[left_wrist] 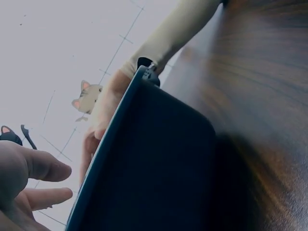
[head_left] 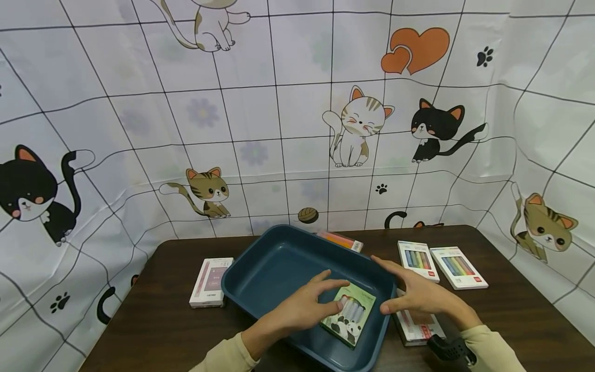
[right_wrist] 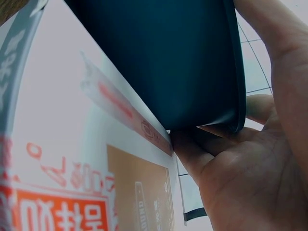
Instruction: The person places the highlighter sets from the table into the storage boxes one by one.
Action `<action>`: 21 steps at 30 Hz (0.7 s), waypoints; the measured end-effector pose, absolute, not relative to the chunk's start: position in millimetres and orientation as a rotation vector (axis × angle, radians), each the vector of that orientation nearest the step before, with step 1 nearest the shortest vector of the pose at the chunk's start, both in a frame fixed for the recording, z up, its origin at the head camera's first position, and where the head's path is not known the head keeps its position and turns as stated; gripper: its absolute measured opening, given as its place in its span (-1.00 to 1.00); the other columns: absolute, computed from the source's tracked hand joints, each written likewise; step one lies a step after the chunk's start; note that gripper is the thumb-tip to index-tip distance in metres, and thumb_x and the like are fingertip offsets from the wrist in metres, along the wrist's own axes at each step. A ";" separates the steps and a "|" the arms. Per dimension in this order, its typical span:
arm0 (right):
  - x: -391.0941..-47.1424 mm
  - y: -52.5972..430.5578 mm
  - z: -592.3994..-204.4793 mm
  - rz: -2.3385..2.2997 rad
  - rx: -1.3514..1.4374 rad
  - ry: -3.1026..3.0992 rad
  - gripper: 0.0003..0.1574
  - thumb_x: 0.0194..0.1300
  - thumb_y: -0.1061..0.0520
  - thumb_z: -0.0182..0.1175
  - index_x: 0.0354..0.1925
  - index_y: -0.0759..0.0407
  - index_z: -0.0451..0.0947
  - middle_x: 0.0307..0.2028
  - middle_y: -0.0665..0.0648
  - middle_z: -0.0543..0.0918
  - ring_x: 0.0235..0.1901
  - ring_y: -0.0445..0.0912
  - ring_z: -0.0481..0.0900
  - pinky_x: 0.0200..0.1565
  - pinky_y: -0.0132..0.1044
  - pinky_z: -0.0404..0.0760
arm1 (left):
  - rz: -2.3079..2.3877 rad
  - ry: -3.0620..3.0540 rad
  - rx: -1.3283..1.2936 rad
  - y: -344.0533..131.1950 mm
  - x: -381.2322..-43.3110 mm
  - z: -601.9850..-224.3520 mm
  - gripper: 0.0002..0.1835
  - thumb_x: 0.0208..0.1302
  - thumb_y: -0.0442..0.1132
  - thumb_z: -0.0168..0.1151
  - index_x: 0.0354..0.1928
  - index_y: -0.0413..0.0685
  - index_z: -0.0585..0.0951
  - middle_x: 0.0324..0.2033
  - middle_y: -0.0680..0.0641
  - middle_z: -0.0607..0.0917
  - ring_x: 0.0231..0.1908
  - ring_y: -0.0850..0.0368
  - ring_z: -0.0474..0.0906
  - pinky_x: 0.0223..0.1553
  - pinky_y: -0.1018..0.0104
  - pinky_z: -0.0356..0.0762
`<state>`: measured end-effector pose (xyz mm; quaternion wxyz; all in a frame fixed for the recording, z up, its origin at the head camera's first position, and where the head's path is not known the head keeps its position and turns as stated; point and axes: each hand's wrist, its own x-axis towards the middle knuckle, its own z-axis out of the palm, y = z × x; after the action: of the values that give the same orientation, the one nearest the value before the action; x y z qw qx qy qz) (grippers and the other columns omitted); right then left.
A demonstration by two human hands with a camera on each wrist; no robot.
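Observation:
A deep dark-blue plastic tray [head_left: 279,258] stands on the table, with a small green box [head_left: 355,315] lying inside it. Colored sticks and pandas are printed on the box. Over the tray, my left hand [head_left: 302,305] has its fingers spread, with thumb and fingertips right at the box's upper left side. My right hand [head_left: 425,294] is at the tray's right end, thumb and index finger wide apart along the rim. In the right wrist view, the fingers [right_wrist: 192,149] lie against the outer wall of the tray, close to a white box with red lettering [right_wrist: 62,144].
Left of the tray lies a white-and-pink box [head_left: 211,283]. An orange-red box [head_left: 341,240] shows behind its far rim. On the right are two white boxes with colored sticks pictured, one nearer [head_left: 418,261] and one farther right [head_left: 459,267]. A cat-print sheet [head_left: 297,113] hangs behind the table.

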<state>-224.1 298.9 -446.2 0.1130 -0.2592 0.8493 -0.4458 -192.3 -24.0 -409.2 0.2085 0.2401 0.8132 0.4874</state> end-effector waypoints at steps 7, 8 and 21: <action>-224.7 298.1 -447.3 -1.323 -0.761 2.479 0.29 0.16 0.08 0.52 0.64 -0.11 -0.04 0.53 0.36 0.06 0.40 0.42 0.13 0.18 0.43 0.33 | 1.237 2.291 0.750 -28.2 -197.2 -408.5 -0.40 0.50 0.00 0.21 0.52 0.32 0.36 0.58 -0.15 -0.03 0.53 -0.27 -0.22 0.32 -0.45 -0.02; -224.8 297.7 -447.5 -1.317 -0.763 2.485 0.30 0.16 0.07 0.52 0.64 -0.12 -0.04 0.53 0.36 0.06 0.40 0.43 0.13 0.17 0.43 0.33 | 1.203 2.300 0.771 -28.9 -197.4 -408.2 -0.38 0.51 0.03 0.19 0.54 0.32 0.32 0.58 -0.15 -0.05 0.53 -0.27 -0.26 0.32 -0.47 -0.06; -226.0 299.8 -448.4 -1.376 -0.793 2.441 0.29 0.17 0.11 0.52 0.64 -0.09 -0.04 0.53 0.38 0.05 0.40 0.42 0.14 0.19 0.32 0.38 | 0.989 2.438 0.925 -31.6 -196.7 -410.1 -0.30 0.58 0.16 -0.02 0.64 0.28 0.06 0.58 -0.25 -0.15 0.51 -0.36 -0.39 0.36 -0.43 -0.35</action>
<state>-226.0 299.8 -448.4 0.1147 -0.2704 0.8327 -0.4694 -196.7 -31.6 -410.1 0.1755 0.3267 0.8605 0.3493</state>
